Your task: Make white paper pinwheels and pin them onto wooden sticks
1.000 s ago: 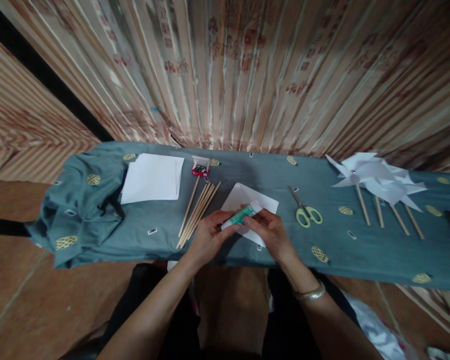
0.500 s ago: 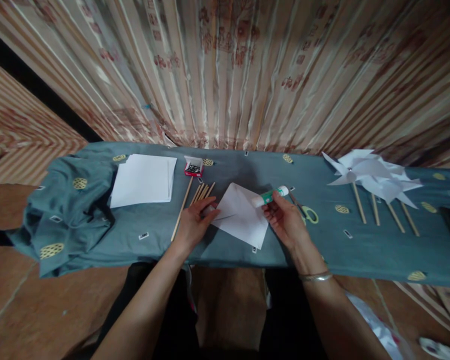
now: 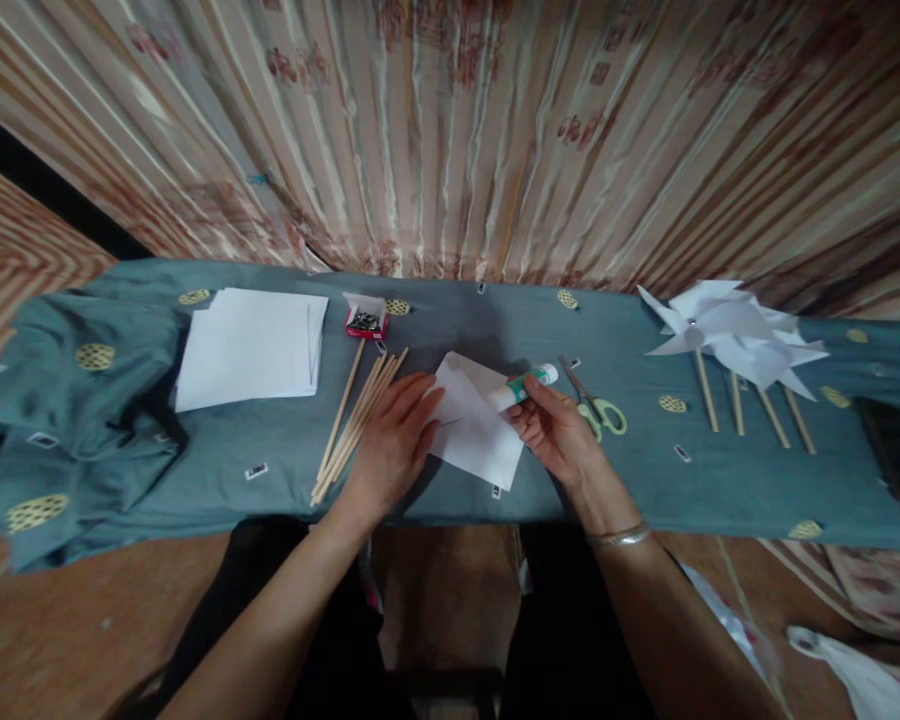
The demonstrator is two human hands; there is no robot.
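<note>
A white sheet of paper [image 3: 480, 445] with cut slits and a lifted flap lies on the cloth between my hands. My left hand [image 3: 390, 445] rests at its left edge, fingers stretched out and thumb apart, with nothing visible gripped. My right hand [image 3: 562, 435] is closed around a green and white glue stick [image 3: 523, 388], held tilted above the paper's right part. Its white end points left, toward the sheet. Several thin wooden sticks [image 3: 356, 425] lie just left of my left hand, partly covered by it.
A stack of white paper [image 3: 247, 345] lies on the left. Behind the sticks stands a small red box [image 3: 366, 318] of metal pieces. Green-handled scissors [image 3: 596, 405] lie right of my right hand. Farther right are several paper pinwheels [image 3: 750, 335] on sticks and a dark phone [image 3: 896, 450].
My left hand has loosened from the paper's edge, its fingers now straighter. The glue stick stays in my right hand over the sheet. The whole view has shifted slightly.
</note>
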